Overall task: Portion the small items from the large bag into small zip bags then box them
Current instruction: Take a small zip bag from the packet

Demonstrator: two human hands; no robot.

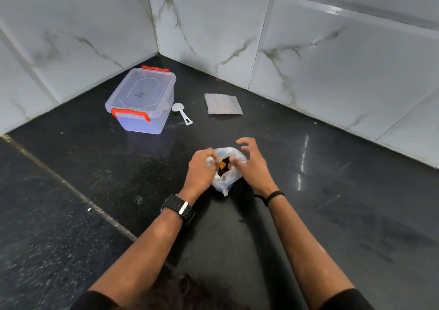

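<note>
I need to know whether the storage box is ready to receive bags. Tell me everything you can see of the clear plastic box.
The clear plastic box is a rectangular tub of see-through plastic with a matching clear lid on top. Red-orange latch handles sit at its near and far ends, both apparently down over the lid. It stands upright on the black countertop near the tiled corner, apart from both hands. A white scoop lies just right of it. It looks empty, though a faint dark mark shows through the lid.
</note>
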